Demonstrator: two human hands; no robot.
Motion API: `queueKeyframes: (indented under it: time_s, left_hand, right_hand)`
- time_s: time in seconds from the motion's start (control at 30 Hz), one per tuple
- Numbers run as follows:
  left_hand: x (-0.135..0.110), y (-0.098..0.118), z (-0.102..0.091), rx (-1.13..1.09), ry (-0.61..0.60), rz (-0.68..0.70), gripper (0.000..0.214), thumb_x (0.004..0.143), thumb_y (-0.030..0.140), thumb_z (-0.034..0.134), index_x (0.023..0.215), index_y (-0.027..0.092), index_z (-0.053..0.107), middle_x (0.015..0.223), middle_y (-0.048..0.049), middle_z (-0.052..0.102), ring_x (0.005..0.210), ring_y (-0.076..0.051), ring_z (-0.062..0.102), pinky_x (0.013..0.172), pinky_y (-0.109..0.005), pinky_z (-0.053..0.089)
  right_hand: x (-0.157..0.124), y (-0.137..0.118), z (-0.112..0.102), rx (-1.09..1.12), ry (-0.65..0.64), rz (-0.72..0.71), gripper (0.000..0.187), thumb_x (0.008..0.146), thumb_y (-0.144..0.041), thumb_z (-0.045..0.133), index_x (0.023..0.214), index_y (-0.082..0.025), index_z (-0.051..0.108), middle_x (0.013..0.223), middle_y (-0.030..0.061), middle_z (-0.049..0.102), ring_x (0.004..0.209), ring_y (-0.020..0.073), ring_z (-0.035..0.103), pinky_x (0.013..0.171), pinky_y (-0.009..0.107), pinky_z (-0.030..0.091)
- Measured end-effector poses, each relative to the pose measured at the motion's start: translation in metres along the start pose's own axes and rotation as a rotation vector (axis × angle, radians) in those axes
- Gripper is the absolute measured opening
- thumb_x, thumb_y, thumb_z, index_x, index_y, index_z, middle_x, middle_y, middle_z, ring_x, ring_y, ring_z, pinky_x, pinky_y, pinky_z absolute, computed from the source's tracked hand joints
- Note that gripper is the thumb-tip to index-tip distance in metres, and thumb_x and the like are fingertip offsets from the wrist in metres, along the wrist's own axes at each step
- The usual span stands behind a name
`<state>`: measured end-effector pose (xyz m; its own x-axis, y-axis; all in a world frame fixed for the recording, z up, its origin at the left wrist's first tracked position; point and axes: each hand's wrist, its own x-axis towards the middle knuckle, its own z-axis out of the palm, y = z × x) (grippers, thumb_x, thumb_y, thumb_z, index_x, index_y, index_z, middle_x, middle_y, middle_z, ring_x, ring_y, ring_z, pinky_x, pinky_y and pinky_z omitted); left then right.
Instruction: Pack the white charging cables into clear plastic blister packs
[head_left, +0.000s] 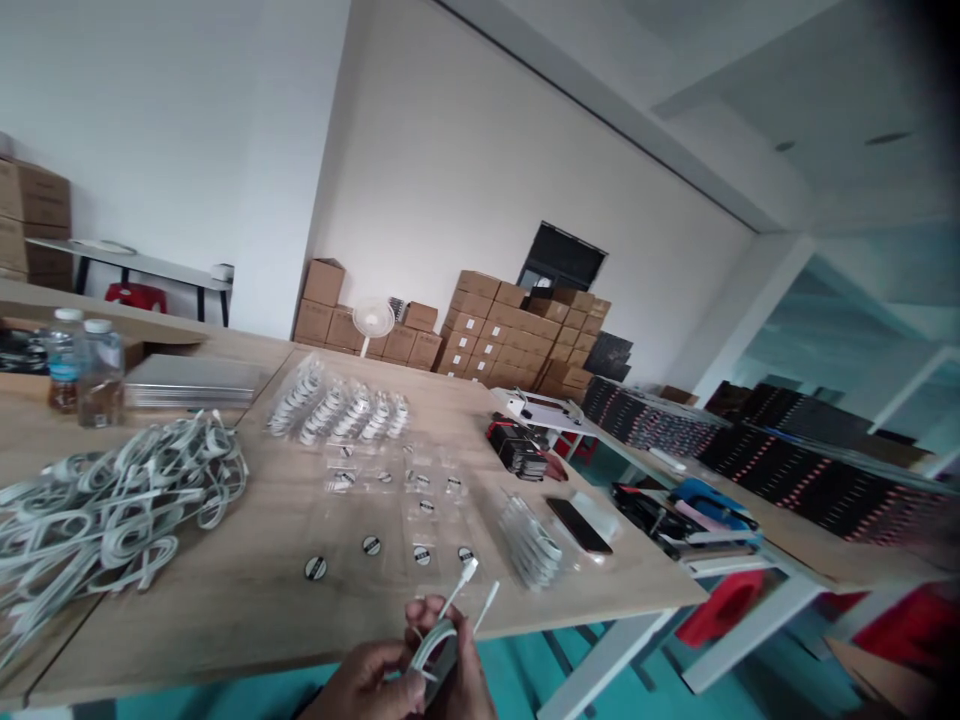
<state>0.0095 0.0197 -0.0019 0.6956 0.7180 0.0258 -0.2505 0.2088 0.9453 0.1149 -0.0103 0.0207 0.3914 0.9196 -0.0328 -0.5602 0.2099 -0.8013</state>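
Near the table's front edge, a coiled white charging cable (436, 640) is held between my two hands. My left hand (379, 680) is closed, its thumb and fingers pinching the coil from the left. On the right side, the fingers of my right hand (471, 672) wrap round the same coil. Two connector ends stick up above my fingers, one a white plug (469, 572). Flat clear bags (426, 507) with round black-and-white stickers (371, 546) lie just beyond. A tangled heap of white cables (142, 490) spreads over the table's left side.
Rows of bagged cables (337, 405) lie at the back, with another bagged stack (531, 540) to the right beside a black phone (579, 525). Two bottles (101, 375) stand at far left. Dark boxed packs (516, 447) sit near the right edge. Cartons (495, 335) line the wall.
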Motion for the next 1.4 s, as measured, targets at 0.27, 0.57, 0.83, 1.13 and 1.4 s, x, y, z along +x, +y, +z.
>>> queueKeyframes:
  time_s: [0.27, 0.57, 0.83, 1.13, 1.4]
  left_hand:
    - [-0.008, 0.006, -0.004, -0.201, -0.116, -0.081, 0.052, 0.068, 0.069, 0.066, 0.067, 0.017, 0.057, 0.07, -0.0018, 0.054, 0.064, -0.012, 0.045, 0.06, -0.024, 0.031]
    - [-0.019, 0.028, 0.008, -0.409, -0.157, -0.216, 0.054, 0.072, 0.067, 0.063, 0.061, 0.02, 0.039, 0.057, 0.0042, 0.043, 0.047, -0.007, 0.03, 0.049, -0.024, 0.018]
    - [-0.021, 0.032, 0.012, -0.384, -0.158, -0.227, 0.055, 0.07, 0.068, 0.063, 0.06, 0.02, 0.038, 0.055, 0.0048, 0.042, 0.043, -0.006, 0.028, 0.046, -0.024, 0.013]
    - [-0.004, 0.013, 0.001, -0.659, -0.012, -0.399, 0.051, 0.071, 0.054, 0.068, 0.063, 0.021, 0.03, 0.052, 0.0071, 0.04, 0.036, -0.004, 0.031, 0.039, -0.02, 0.005]
    - [-0.006, 0.015, 0.01, -0.395, 0.044, -0.375, 0.057, 0.063, 0.07, 0.062, 0.063, 0.022, 0.032, 0.052, 0.0082, 0.04, 0.036, -0.003, 0.025, 0.038, -0.021, 0.005]
  right_hand:
    - [0.002, 0.009, -0.016, -0.061, 0.066, 0.03, 0.045, 0.067, -0.06, 0.075, 0.09, -0.021, 0.073, 0.08, 0.0048, 0.074, 0.068, 0.0186, 0.067, 0.058, 0.027, 0.051]
    - [0.01, -0.008, -0.031, -0.23, 0.091, -0.156, 0.043, 0.063, -0.064, 0.071, 0.078, -0.024, 0.075, 0.068, 0.0049, 0.069, 0.062, 0.0207, 0.062, 0.061, 0.032, 0.051]
    - [0.005, -0.042, -0.028, -1.118, -0.24, -0.372, 0.039, 0.085, -0.051, 0.056, 0.063, -0.02, 0.065, 0.058, 0.0011, 0.062, 0.057, 0.0165, 0.056, 0.054, 0.023, 0.041]
    - [0.003, -0.03, -0.031, -1.372, -0.262, -0.659, 0.037, 0.096, -0.039, 0.04, 0.088, -0.02, 0.071, 0.075, 0.0065, 0.072, 0.066, 0.0173, 0.066, 0.062, 0.023, 0.05]
    - [0.003, -0.028, -0.032, -1.427, -0.034, -0.988, 0.02, 0.082, -0.044, 0.067, 0.088, -0.026, 0.074, 0.079, 0.0054, 0.07, 0.075, 0.0223, 0.063, 0.07, 0.034, 0.045]
